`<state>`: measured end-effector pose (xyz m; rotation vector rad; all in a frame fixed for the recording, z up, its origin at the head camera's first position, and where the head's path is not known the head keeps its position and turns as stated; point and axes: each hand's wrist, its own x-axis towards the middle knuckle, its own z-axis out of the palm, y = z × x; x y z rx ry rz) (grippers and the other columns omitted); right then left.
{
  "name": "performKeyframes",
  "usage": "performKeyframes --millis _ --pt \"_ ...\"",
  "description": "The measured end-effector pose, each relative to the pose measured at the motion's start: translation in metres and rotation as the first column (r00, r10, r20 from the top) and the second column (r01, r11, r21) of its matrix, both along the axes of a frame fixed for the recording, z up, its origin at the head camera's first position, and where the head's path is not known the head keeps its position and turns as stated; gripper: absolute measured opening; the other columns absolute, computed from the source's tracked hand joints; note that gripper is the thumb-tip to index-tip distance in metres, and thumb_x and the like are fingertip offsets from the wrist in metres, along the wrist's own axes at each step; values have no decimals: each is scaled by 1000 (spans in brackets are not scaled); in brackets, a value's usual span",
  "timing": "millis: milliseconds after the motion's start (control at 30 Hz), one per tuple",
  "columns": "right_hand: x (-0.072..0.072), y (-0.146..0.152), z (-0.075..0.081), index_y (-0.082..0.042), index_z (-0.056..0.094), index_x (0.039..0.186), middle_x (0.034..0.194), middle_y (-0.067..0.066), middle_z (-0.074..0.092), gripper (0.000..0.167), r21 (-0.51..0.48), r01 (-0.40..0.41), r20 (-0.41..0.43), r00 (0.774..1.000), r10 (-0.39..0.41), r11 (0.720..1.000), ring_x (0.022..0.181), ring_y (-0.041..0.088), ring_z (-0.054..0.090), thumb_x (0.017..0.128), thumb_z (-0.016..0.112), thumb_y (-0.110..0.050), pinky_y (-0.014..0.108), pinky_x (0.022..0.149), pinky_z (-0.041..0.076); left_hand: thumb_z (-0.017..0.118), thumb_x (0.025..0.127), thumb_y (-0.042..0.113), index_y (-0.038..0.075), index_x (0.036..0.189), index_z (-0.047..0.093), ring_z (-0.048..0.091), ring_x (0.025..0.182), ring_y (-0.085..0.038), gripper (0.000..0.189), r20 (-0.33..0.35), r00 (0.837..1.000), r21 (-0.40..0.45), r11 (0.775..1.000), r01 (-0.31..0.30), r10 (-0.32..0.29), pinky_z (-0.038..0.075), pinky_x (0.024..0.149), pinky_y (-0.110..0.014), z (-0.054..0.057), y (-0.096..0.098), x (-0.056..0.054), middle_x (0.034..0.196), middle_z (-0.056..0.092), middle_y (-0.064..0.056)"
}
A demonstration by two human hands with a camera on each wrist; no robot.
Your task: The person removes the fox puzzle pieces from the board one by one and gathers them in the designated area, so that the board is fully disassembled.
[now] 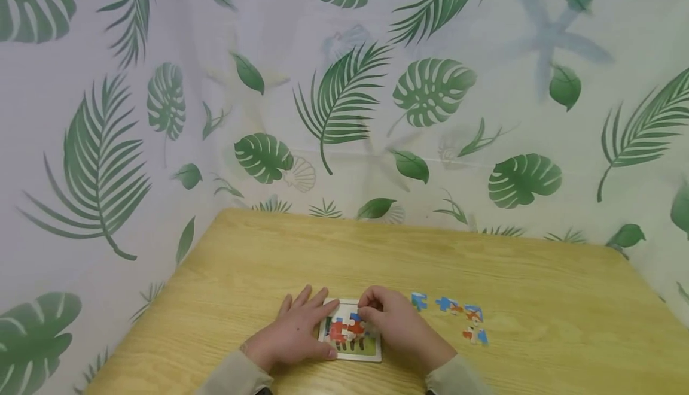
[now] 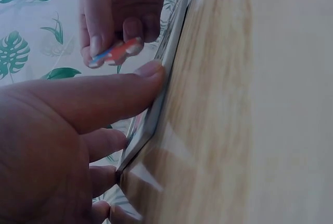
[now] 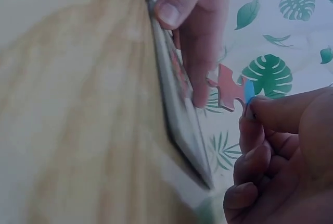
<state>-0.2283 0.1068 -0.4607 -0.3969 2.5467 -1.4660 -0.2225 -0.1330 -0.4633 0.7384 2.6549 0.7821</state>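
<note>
A small white-framed puzzle board lies on the table in front of me, with a red puzzle piece in its left part. My left hand is spread at the board's left side, the thumb touching the near edge. Over the board, my right hand pinches a red and blue puzzle piece between thumb and index finger. In the right wrist view that piece is raised clear of the board, its knobs pointing towards the left hand. The fingers partly cover the board's picture.
To the right of the board lie several loose pieces: a blue one, a blue and orange one, and joined or touching ones nearer the right. The wooden table meets a leaf-patterned cloth at its back and left.
</note>
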Motion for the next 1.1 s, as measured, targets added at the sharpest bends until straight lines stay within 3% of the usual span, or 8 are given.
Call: performKeyframes --millis 300,767,1100 --pt "5 36 11 -10 62 95 83 2 60 6 25 18 -12 1000 -18 1000 67 18 49 99 64 -13 30 56 43 80 80 50 18 157 42 5 152 -42 91 -17 1000 -13 1000 -5 5 -2 115 -68 0 1 -1 166 22 -13" --pt "10 90 11 -12 61 95 85 -1 63 6 106 92 -59 995 -86 990 74 17 53 100 64 -15 27 61 44 80 81 51 17 156 42 5 152 -42 91 -11 1000 -4 1000 2 -2 -2 115 -68 -4 0 -2 166 22 -13" --pt "6 120 10 -12 62 98 85 0 59 7 219 67 -16 998 -65 973 76 18 51 100 64 -18 31 65 43 80 81 50 17 157 42 4 152 -42 91 -6 1000 9 1000 1 -1 -3 115 -67 -3 0 0 166 22 -13"
